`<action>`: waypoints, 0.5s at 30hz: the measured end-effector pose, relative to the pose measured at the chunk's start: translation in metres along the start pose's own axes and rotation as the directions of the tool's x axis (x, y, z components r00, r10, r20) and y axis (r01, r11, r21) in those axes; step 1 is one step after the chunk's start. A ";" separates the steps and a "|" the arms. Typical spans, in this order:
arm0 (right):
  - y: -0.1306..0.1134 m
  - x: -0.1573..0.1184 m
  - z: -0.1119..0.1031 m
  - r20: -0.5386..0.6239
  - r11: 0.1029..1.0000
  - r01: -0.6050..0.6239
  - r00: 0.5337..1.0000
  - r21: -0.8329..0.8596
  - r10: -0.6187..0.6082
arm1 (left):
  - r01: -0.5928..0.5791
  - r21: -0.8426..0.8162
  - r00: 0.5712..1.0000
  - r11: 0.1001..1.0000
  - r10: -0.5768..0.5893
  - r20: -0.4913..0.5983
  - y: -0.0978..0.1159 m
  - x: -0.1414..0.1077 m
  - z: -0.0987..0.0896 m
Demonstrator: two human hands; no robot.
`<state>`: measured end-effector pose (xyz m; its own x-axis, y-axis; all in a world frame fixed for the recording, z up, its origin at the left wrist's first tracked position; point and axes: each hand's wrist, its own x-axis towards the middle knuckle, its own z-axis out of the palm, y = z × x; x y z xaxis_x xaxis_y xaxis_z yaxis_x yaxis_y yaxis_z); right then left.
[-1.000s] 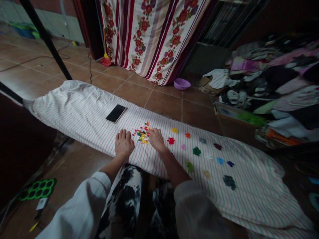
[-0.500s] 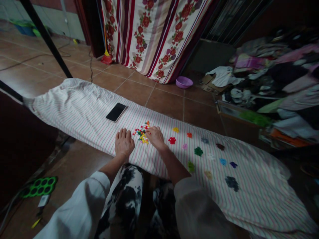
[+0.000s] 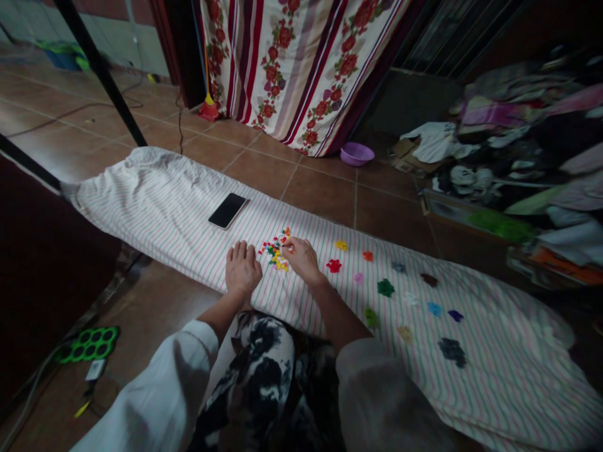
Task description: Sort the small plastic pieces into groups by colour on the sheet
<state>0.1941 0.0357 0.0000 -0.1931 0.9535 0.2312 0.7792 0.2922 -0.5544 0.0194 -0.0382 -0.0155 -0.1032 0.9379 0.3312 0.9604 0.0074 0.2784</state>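
My left hand (image 3: 244,269) lies flat on a striped cloth (image 3: 160,201), fingers stretched out, just left of a mixed heap of tiny coloured pieces (image 3: 272,250). Over the right side of that heap, my right hand (image 3: 304,258) has its thumb and fingers pinched together. Whatever is in the pinch is too small to make out. To the right lie separate small piles sorted by colour, among them a red pile (image 3: 334,265), a yellow pile (image 3: 341,245), a dark green pile (image 3: 385,287), a brown pile (image 3: 429,280) and a dark grey pile (image 3: 451,352).
A phone (image 3: 228,210) rests on the cloth beyond my left hand. Past the cloth's far edge are a tiled floor, a purple basin (image 3: 357,154) and a flowered curtain (image 3: 282,75). Clothes and shoes are heaped at right. A green holed object (image 3: 89,344) sits low at left.
The whole view has shifted slightly, so things appear farther right. My right hand stays pinched at the heap, with its fingers a little changed. My left hand remains flat.
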 end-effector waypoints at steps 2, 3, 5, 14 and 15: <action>0.002 -0.006 -0.004 -0.007 0.991 -0.053 0.998 0.121 0.054 | -0.001 0.013 1.000 1.000 0.001 -0.007 0.000 -0.001 0.000; 0.003 -0.009 -0.007 -0.007 0.979 -0.085 0.996 0.185 0.088 | -0.001 0.017 1.000 1.000 0.001 -0.009 0.000 -0.001 0.000; 0.005 -0.017 -0.012 -0.012 0.947 -0.146 0.988 0.287 0.156 | -0.004 0.015 1.000 1.000 0.004 -0.008 -0.001 -0.001 0.001; 0.038 -0.064 -0.052 -0.144 0.878 -0.243 0.934 0.412 0.326 | -0.018 0.015 0.999 1.000 0.019 -0.036 -0.002 -0.002 0.001; 0.043 -0.071 -0.057 -0.156 0.873 -0.246 0.928 0.421 0.337 | -0.021 0.015 0.999 1.000 0.021 -0.038 -0.003 -0.002 0.001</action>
<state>0.2758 -0.0239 0.0054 0.1765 0.9724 0.1526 0.4773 0.0510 -0.8773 0.0174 -0.0397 -0.0180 -0.0923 0.9240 0.3710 0.9661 -0.0071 0.2581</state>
